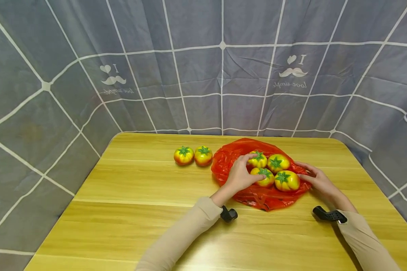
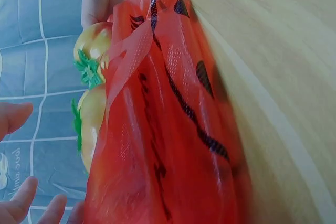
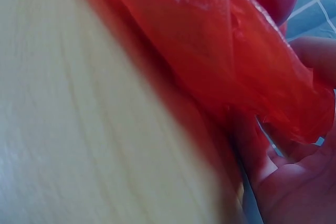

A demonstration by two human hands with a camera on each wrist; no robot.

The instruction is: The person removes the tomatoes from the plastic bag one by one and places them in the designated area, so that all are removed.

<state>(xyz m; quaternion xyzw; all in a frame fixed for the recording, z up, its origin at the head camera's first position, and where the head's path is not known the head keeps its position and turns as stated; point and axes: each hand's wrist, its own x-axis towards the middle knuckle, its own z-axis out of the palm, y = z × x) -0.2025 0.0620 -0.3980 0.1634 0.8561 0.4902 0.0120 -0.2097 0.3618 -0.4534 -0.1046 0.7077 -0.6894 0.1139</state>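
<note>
An open red plastic bag lies spread on the table, with several yellow-and-red tomatoes with green star-shaped tops sitting in it. Over the left pair of these, my left hand is spread, thumb and fingers wide apart. The left wrist view shows a gap between that thumb and the fingers, beside the bag's front side. At the bag's right edge is my right hand; in the right wrist view its thumb and fingers hold a fold of red plastic between them.
Two more tomatoes, a left one and a right one, stand side by side on the table left of the bag. Behind the wooden table hangs a grey curtain with white lines. Black straps are on both wrists.
</note>
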